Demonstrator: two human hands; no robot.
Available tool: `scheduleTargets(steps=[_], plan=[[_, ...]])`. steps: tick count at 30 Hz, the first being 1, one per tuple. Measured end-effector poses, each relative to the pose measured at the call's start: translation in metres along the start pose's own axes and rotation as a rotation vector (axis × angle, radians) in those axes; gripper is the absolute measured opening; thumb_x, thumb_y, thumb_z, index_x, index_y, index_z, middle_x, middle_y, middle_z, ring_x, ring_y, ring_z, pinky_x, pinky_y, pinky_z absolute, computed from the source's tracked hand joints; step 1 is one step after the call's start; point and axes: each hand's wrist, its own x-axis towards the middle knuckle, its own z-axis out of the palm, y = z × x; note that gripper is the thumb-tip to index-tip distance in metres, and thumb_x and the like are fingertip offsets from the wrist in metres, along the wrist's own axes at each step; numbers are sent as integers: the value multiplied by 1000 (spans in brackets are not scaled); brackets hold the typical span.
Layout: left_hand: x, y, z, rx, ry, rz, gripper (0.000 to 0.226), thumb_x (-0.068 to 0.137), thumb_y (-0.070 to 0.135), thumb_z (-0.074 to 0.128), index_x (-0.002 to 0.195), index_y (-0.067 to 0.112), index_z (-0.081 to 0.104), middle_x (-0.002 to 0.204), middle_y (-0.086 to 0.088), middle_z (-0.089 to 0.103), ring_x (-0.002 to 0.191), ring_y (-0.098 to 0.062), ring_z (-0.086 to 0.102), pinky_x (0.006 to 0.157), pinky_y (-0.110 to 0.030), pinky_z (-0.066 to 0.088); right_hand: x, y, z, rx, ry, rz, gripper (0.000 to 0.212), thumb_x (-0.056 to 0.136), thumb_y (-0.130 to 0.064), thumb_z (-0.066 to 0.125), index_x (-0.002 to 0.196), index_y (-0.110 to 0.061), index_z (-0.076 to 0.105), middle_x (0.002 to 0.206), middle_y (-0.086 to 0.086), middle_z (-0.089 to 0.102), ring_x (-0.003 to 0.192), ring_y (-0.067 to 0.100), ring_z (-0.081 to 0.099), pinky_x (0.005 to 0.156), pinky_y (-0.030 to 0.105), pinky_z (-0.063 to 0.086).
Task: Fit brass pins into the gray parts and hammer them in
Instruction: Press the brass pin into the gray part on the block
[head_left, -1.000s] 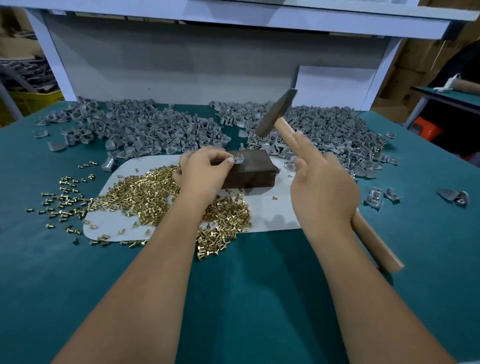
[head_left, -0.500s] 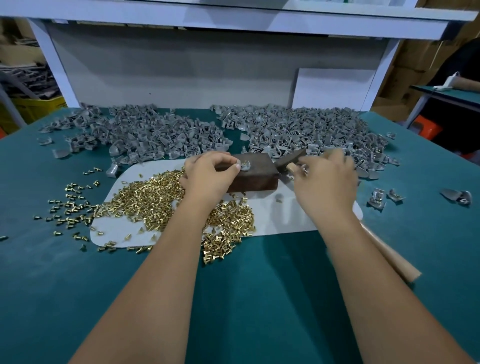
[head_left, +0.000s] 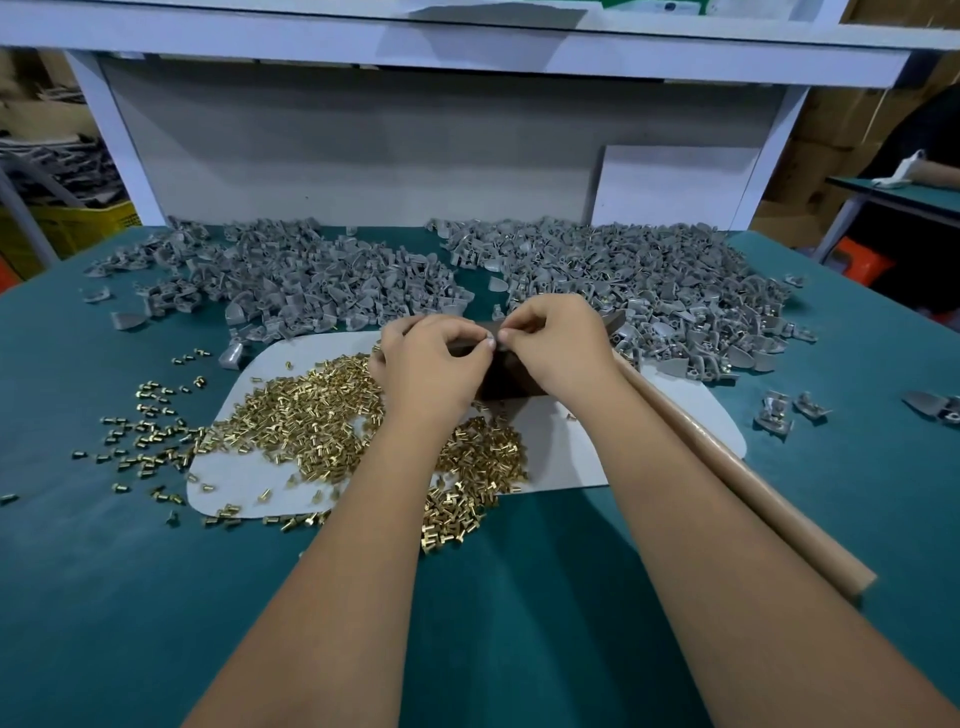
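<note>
My left hand (head_left: 434, 358) and my right hand (head_left: 558, 345) meet over the dark metal block (head_left: 511, 382), fingertips pinching a small gray part (head_left: 491, 340) between them. The part is mostly hidden by the fingers. The hammer lies on the table beside my right forearm, its wooden handle (head_left: 737, 478) running toward me and its head (head_left: 613, 322) just behind my right hand. A heap of brass pins (head_left: 311, 415) covers the white mat (head_left: 649, 452) to the left of the block. Piles of gray parts (head_left: 332, 275) spread across the back of the green table (head_left: 519, 597).
A second pile of gray parts (head_left: 649, 280) lies at the back right. Loose pins (head_left: 150, 431) scatter left of the mat. A few gray parts (head_left: 789, 410) sit apart on the right. A white shelf frame (head_left: 415, 171) backs the table.
The hammer came down from its raised position and was laid on the table. My right hand let go of it and moved left to join my left hand at the part on the block.
</note>
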Motion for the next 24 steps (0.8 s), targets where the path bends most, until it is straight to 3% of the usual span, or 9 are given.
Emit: scheduleTargets(steps=[4,8,16,20,24], plan=[[2,-1,1,-10,-4,-2,26,86,41,71,64,50,58,90,31,54,127,-13,31,91,-32,15,-1,-5,5,6,22,34,30,83,-14,68,59,-30,59,67,-9,61,74,15,59,65,25,43],[2,-1,2,-28,5,-18,24,85,40,72,66,49,59,86,32,54,127,-13,31,83,-31,12,-3,-8,10,-37,54,26,26,85,-9,61,64,-25,57,82,6,67,81,23,60,71,30,49],[3,-2,3,-38,-4,-25,10,86,39,71,77,44,68,93,27,58,129,-13,33,88,-35,16,-8,-7,15,-96,105,-21,22,90,-10,58,70,-21,56,90,4,64,95,22,55,77,31,46],[3,-3,4,-33,-1,-38,6,86,38,71,90,37,75,98,25,61,131,-13,36,90,-35,17,-3,-9,13,-106,46,2,23,87,-9,58,69,-23,56,89,8,66,84,24,59,71,30,48],[2,-1,2,-42,-15,-36,6,86,38,70,90,37,75,107,22,65,131,-15,38,94,-38,19,-5,-5,12,-75,35,-28,18,89,-11,59,74,-21,58,91,6,64,90,23,58,79,32,48]])
